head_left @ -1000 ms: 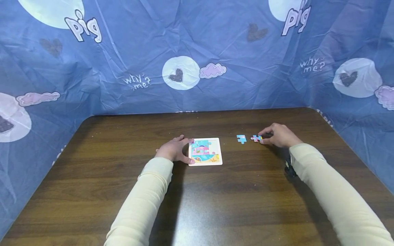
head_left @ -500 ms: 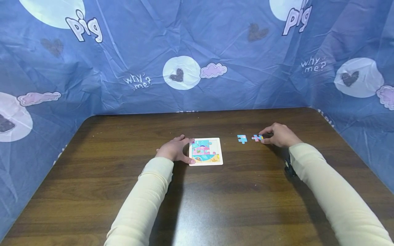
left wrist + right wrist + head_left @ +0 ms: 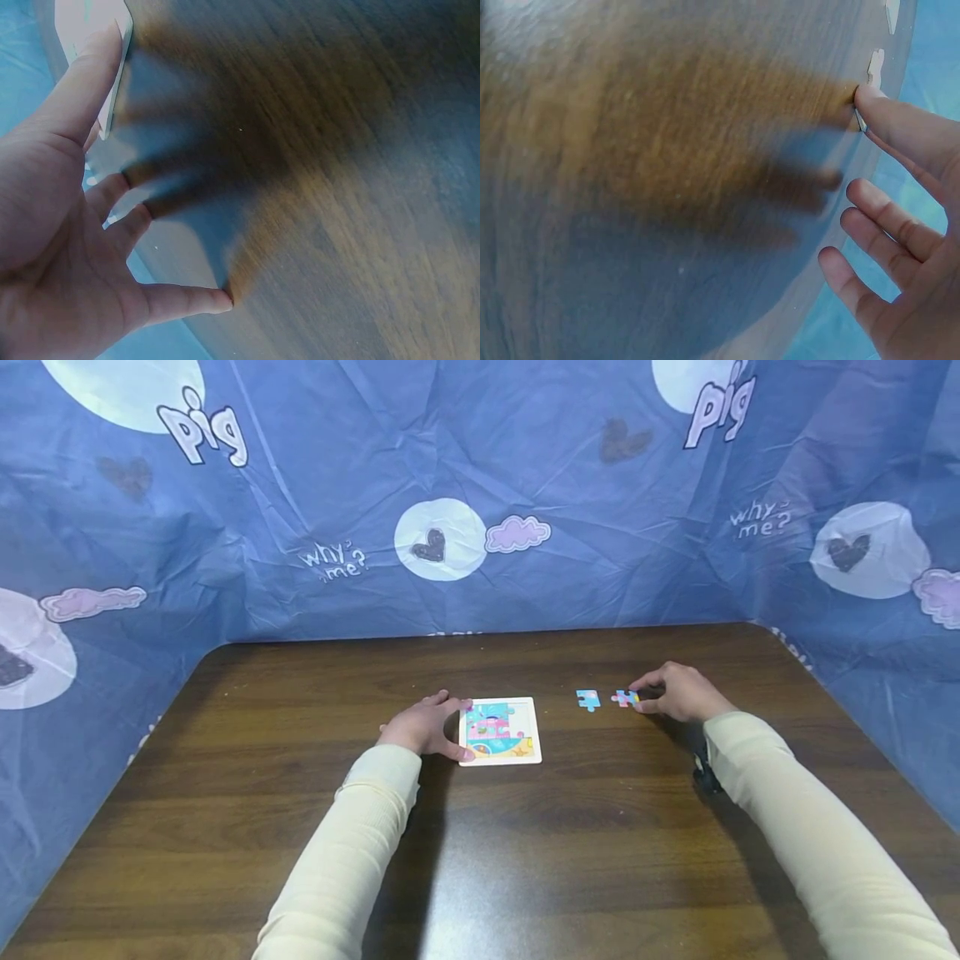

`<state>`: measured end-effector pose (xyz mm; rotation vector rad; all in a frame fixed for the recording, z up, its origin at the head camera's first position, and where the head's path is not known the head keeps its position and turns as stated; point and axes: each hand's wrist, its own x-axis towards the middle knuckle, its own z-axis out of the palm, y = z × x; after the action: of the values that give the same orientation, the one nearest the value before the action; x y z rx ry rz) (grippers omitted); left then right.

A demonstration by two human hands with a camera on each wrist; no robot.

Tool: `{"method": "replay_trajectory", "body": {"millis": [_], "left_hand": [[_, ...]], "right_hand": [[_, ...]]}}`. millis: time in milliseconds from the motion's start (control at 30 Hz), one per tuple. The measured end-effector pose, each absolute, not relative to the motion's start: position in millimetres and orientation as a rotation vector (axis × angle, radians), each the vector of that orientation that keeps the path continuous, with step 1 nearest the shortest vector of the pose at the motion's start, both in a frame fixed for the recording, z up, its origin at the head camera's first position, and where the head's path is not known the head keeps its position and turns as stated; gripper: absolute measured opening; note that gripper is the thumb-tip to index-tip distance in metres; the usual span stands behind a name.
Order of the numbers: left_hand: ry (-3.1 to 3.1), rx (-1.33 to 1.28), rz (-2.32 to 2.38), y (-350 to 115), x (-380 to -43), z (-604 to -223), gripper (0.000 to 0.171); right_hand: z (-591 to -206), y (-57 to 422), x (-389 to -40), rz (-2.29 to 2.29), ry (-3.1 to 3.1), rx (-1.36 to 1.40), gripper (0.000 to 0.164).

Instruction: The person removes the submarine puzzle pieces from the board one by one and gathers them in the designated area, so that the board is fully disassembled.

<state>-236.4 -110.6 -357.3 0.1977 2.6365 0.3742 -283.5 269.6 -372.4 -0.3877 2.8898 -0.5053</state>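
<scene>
Ribbed, cream cloth sleeves (image 3: 345,843) run over the dark wood-grain table (image 3: 570,860), its surface smooth and glossy. The left hand (image 3: 422,727) is spread wide, thumb and a fingertip resting on the left corners of the flat, square, white-rimmed tray (image 3: 537,739), where interlocked pieces border a pale gap at upper right. Right of it lies a knobbed blue piece (image 3: 588,699); just beyond, the right hand (image 3: 678,692) pinches a pink-and-blue piece (image 3: 623,697) between thumb and finger. Behind hangs a creased blue sheet (image 3: 570,460).
</scene>
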Motion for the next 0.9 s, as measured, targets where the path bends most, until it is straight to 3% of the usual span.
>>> {"method": "replay_trajectory", "body": {"millis": [900], "left_hand": [[2.619, 0.198, 0.377, -109.3, -236.6, -356.1, 0.091]], "right_hand": [[-371.4, 271.8, -279.8, -0.622, 2.928, -0.445, 0.036]]}}
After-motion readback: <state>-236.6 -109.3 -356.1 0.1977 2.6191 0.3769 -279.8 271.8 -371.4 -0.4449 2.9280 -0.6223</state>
